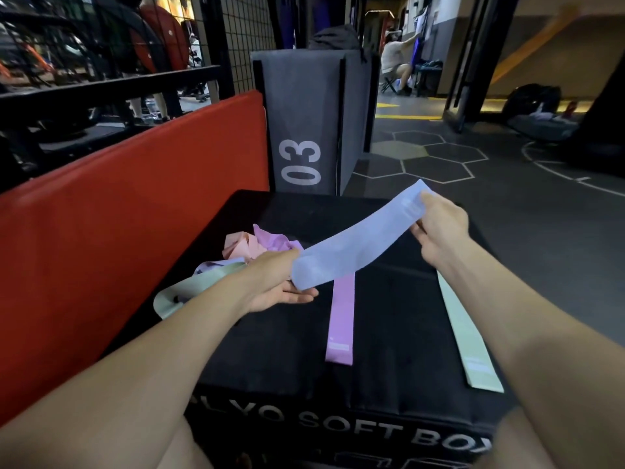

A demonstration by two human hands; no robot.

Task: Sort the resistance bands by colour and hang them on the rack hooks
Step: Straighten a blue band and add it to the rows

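Note:
A pale blue resistance band (355, 243) is stretched flat between both hands above the black soft box (389, 319). My left hand (274, 284) pinches its near end, and my right hand (439, 228) pinches its far end. A pink-purple band (341, 319) lies straight on the box top. A pale green band (465, 336) lies straight to its right. At the box's left side sits a tangled heap of pink, purple, lilac and green bands (236, 255), partly hidden by my left forearm. No rack hooks are visible.
A red padded mat (135, 211) stands along the left of the box. A grey box marked 03 (304, 130) stands behind it. A wire cage (101, 62) rises at the back left. Open gym floor (507, 198) lies to the right, with a person seated far back.

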